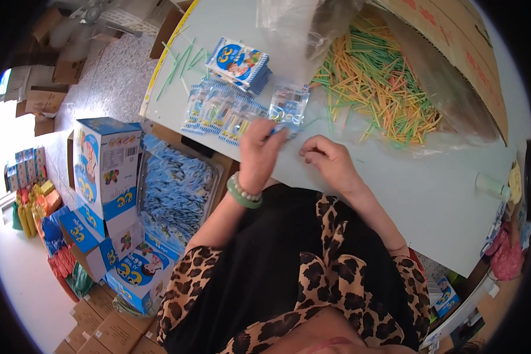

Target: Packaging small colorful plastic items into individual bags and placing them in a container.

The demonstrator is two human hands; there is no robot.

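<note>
Pinching a clear packet point(288, 106) in left hand point(258, 154) fingers at the counter point(419, 194) near edge, right hand point(330, 162) curled empty; packet risks slipping off into the bin point(174, 192) below.

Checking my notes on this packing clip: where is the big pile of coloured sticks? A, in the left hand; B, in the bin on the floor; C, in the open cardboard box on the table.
C: the coloured sticks lie heaped inside the open cardboard box on the table.

Bare table point(430, 200) right of sticks point(377, 76)
</note>
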